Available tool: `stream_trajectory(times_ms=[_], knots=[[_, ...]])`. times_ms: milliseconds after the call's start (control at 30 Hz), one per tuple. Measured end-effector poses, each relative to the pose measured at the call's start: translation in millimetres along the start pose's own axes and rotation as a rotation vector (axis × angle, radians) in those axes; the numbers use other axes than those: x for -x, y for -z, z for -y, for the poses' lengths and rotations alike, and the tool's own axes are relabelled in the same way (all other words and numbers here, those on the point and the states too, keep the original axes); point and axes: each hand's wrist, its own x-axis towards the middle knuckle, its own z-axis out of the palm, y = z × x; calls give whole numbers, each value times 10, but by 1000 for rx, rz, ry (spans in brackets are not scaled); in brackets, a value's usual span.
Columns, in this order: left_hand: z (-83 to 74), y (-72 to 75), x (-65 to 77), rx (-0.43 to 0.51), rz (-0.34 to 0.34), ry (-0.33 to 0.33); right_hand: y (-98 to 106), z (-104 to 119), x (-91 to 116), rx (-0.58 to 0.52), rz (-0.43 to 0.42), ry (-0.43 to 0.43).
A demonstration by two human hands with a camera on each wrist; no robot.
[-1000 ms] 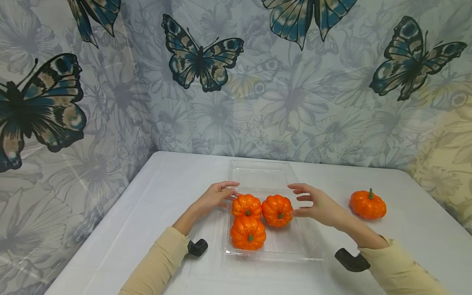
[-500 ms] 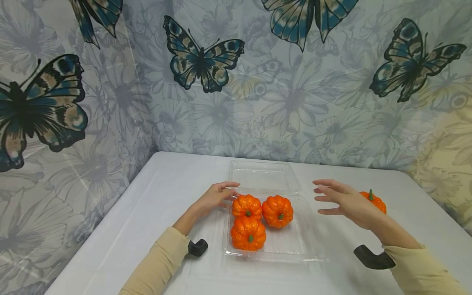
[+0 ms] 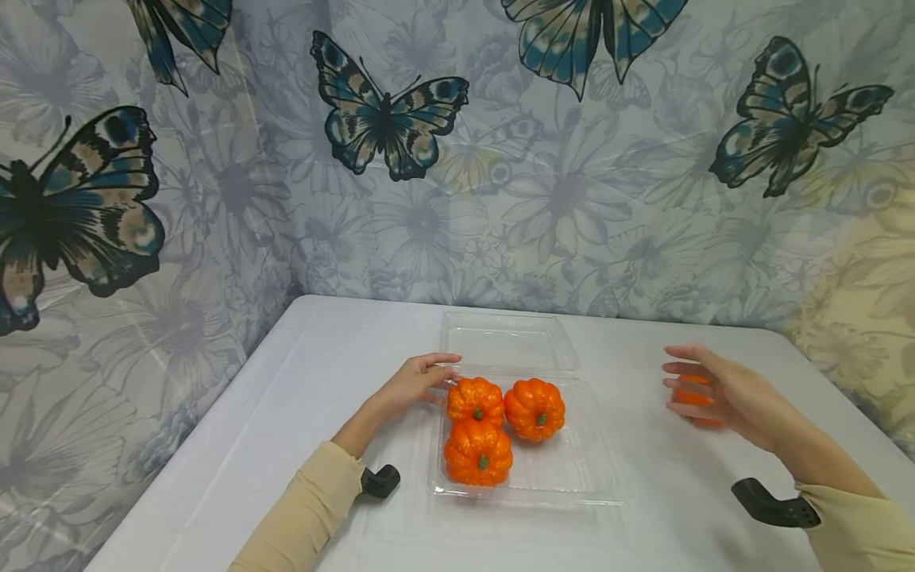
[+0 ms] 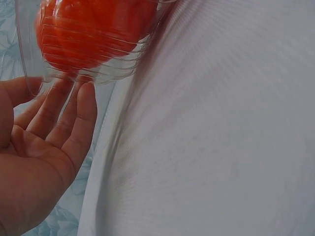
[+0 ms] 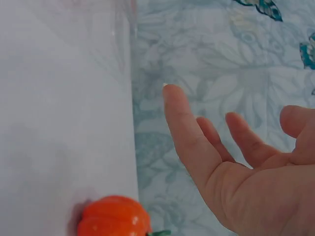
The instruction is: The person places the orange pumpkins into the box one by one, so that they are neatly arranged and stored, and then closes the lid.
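A clear plastic clamshell container [image 3: 572, 473] lies with its lid folded back. Three glossy orange toy pumpkins sit inside: a back-left pumpkin [image 3: 475, 397], a front-left pumpkin [image 3: 478, 454] and a right-hand pumpkin [image 3: 534, 409]. My left hand [image 3: 407, 387] holds the container's back-left rim, thumb at the rim and fingers against the ribbed wall [image 4: 98, 64] in the left wrist view. Away to the right, my right hand [image 3: 743, 397] has spread fingers and holds nothing. Behind it is another pumpkin [image 3: 689, 399], partly hidden; the right wrist view shows that pumpkin [image 5: 114, 216] apart from the fingers.
The transparent lid [image 3: 509, 342] lies flat behind the container. A white cloth covers the table [image 3: 343, 334], whose back edge meets a butterfly-patterned curtain [image 3: 500, 238]. Black wrist mounts stick out from both sleeves, including a left mount [image 3: 381, 481].
My right hand has moved right, from beside the right-hand pumpkin in the container to the separate pumpkin, which it now partly covers. The left hand has stayed at the rim.
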Motion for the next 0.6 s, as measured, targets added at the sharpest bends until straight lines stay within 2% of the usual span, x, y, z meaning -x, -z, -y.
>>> stream_trajectory(times_ms=[133, 267, 367, 600], knots=[[5, 9, 4, 0, 4, -5, 131, -73, 39, -89, 43, 45], [28, 18, -3, -2, 4, -4, 238, -146, 74, -106, 44, 69], [41, 22, -9, -3, 3, -5, 316, -193, 91, -116, 5, 67], [32, 18, -11, -6, 1, -8, 476, -300, 126, -95, -127, -24]])
